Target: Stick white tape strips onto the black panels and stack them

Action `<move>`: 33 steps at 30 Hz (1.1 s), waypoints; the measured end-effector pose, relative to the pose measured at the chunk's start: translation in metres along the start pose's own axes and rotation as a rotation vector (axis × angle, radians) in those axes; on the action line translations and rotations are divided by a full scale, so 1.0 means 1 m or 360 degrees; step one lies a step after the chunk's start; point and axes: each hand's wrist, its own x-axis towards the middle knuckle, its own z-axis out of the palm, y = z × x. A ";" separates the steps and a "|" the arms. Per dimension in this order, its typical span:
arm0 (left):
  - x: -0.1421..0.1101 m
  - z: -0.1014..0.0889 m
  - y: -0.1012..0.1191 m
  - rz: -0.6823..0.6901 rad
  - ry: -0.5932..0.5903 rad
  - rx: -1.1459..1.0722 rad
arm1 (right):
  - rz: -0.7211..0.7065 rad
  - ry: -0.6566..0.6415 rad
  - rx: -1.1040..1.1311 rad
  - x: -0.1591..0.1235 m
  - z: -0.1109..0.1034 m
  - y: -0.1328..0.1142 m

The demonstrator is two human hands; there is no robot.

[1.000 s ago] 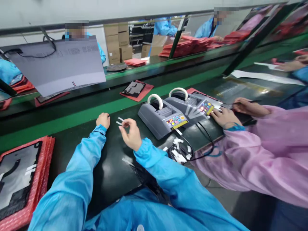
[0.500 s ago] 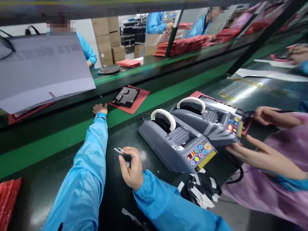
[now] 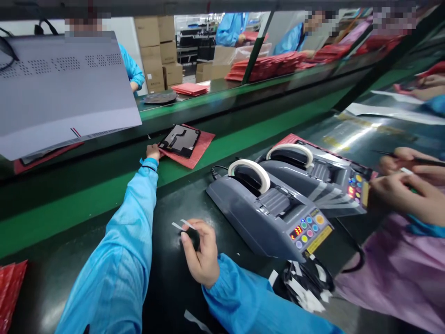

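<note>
My left hand [image 3: 153, 152], arm stretched forward, has its fingers closed at the near left corner of a red bubble-wrap bag [image 3: 200, 150]. On that bag lies a flat dark panel with a grey middle [image 3: 181, 139], probably a screen part. My right hand [image 3: 203, 253] is raised over the dark bench, pinching short white tape strips [image 3: 178, 226] between thumb and fingers; their free ends stick out to the left. Right of it stands a grey tape dispenser [image 3: 267, 213] carrying a white tape roll [image 3: 266, 178] and a lit red display.
Behind stands a second tape dispenser [image 3: 313, 174]. A co-worker's hands [image 3: 410, 181] work at the right. Black cables with tape scraps [image 3: 306, 287] lie at the bench edge. A white sheet [image 3: 69, 93] hangs at upper left; red bags [image 3: 12, 290] lie at lower left.
My left hand has moved right onto the corner of the red bag and closed there. My right hand, still pinching the tape strips, sits slightly lower and further right. The co-worker's hands have come together.
</note>
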 end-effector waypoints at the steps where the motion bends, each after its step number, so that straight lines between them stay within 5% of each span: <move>1: -0.004 0.002 0.001 -0.0062 -0.0010 -0.0050 | -0.0015 0.0007 -0.0013 0.000 0.000 0.000; 5: -0.029 0.002 0.011 -0.0270 -0.0043 -0.0223 | -0.0105 0.0046 -0.0056 0.004 -0.001 0.001; 9: -0.071 -0.022 0.020 -0.0276 -0.0061 -0.0293 | -0.0209 0.0195 -0.0095 0.008 -0.002 0.005; 13: -0.127 -0.080 0.018 -0.0223 -0.0016 -0.0328 | -0.0305 0.0351 -0.0059 0.012 -0.005 0.006; 20: -0.263 -0.216 -0.016 -0.0099 0.0174 -0.0329 | -0.0153 0.0422 0.0068 0.013 -0.007 0.000; 27: -0.397 -0.310 -0.054 0.0050 0.0186 0.0091 | 0.0122 -0.0107 0.0376 0.004 0.005 -0.011; 30: -0.427 -0.334 -0.061 0.0103 0.0020 0.0531 | 0.0260 -0.0502 0.0487 0.000 0.011 -0.020; 33: -0.428 -0.351 -0.056 0.0308 -0.0114 0.1225 | 0.0428 -0.0842 0.0540 -0.006 0.015 -0.031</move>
